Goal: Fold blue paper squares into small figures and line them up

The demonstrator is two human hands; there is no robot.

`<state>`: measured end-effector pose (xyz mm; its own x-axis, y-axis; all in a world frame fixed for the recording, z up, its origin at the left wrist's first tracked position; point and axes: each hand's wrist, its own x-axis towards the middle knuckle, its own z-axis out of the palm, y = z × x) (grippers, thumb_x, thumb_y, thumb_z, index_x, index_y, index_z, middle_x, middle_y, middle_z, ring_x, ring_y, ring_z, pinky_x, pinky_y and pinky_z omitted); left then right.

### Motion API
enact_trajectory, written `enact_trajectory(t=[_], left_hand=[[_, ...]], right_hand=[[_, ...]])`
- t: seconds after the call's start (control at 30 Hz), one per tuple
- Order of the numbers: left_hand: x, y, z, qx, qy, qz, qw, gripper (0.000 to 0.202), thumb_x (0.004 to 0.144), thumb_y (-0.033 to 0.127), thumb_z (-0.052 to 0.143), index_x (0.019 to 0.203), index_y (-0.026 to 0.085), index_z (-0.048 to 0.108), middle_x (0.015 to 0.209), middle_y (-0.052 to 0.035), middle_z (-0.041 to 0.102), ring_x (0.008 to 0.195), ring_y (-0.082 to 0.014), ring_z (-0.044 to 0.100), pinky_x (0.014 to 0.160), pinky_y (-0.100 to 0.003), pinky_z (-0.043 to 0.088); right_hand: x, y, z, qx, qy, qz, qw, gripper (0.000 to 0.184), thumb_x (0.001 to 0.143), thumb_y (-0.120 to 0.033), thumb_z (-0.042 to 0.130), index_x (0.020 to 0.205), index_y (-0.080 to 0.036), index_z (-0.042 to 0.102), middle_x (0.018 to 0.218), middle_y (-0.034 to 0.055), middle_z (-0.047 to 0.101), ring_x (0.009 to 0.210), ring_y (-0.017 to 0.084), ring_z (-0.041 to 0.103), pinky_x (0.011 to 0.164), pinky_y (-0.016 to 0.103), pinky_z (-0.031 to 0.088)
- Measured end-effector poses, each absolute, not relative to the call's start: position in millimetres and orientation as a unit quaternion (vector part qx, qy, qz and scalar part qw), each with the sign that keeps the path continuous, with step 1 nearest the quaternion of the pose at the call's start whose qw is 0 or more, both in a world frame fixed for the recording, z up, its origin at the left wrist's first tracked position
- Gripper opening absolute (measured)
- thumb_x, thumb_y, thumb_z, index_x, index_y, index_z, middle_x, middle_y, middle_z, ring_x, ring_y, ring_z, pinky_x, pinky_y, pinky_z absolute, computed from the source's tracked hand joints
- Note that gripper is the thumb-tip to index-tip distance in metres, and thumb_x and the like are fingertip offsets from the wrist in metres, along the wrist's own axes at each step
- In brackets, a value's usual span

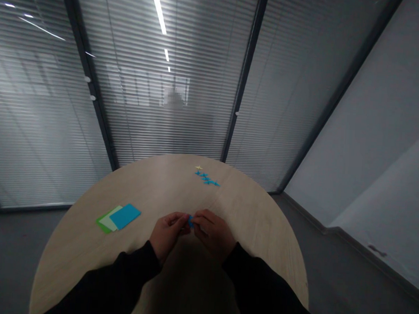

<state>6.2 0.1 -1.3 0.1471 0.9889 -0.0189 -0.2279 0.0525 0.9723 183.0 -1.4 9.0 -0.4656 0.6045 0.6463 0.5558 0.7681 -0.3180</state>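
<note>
My left hand (168, 231) and my right hand (213, 231) meet over the middle of a round wooden table (152, 187). Both pinch a small blue folded paper piece (190, 221) between their fingertips; most of it is hidden by the fingers. Both arms wear black sleeves. To the left lies a small stack of paper sheets (119, 217), blue on top, pale green and green beneath. Farther back on the table is a row of several small blue paper stars (207, 178) with one yellow star (198, 167) at its far end.
Glass partitions with shut blinds (164, 81) stand behind the table, split by dark frames. A grey wall (380, 136) runs along the right. Grey floor surrounds the table.
</note>
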Motion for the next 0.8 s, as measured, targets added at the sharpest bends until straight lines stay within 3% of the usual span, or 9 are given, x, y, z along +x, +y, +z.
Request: enact_trajectory(t=[0.17, 0.3, 0.43, 0.8], left_hand=[[2.0, 1.8, 0.9, 0.533, 0.428, 0.497, 0.534, 0.037, 0.078, 0.050, 0.072, 0.086, 0.014, 0.073, 0.074, -0.0057, 0.071, 0.069, -0.0176, 0.065, 0.070, -0.030, 0.052], [1.7, -1.9, 10.0, 0.585, 0.443, 0.480, 0.481, 0.035, 0.082, 0.049, 0.068, 0.087, 0.015, 0.072, 0.075, -0.0061, 0.072, 0.068, -0.0186, 0.065, 0.068, -0.031, 0.050], [2.5, -5.4, 15.0, 0.626, 0.449, 0.472, 0.428, 0.031, 0.083, 0.047, 0.066, 0.082, 0.016, 0.071, 0.073, -0.0038, 0.070, 0.064, -0.0168, 0.061, 0.063, -0.029, 0.047], [4.9, -6.3, 14.0, 0.583, 0.429, 0.494, 0.482, 0.034, 0.081, 0.051, 0.066, 0.079, 0.017, 0.065, 0.062, 0.0022, 0.058, 0.058, -0.0134, 0.052, 0.058, -0.025, 0.042]], right_hand=[[181.0, -4.2, 13.8, -0.333, -0.833, 0.082, 0.434, 0.014, 0.089, -0.017, 0.055, 0.091, -0.022, 0.067, 0.093, 0.0078, 0.068, 0.087, 0.020, 0.065, 0.079, 0.034, 0.053], [181.7, -3.1, 14.4, -0.418, -0.728, 0.246, 0.484, 0.012, 0.088, -0.028, 0.061, 0.095, -0.021, 0.066, 0.089, 0.0057, 0.070, 0.080, 0.019, 0.067, 0.074, 0.031, 0.054], [182.9, -0.7, 10.9, -0.442, -0.685, 0.383, 0.434, 0.023, 0.088, -0.040, 0.064, 0.089, -0.018, 0.068, 0.079, 0.0031, 0.071, 0.073, 0.017, 0.066, 0.066, 0.027, 0.051], [178.9, -2.4, 16.7, -0.436, -0.717, 0.345, 0.420, 0.028, 0.088, -0.041, 0.061, 0.078, -0.017, 0.069, 0.072, 0.0021, 0.067, 0.067, 0.015, 0.059, 0.063, 0.026, 0.044]])
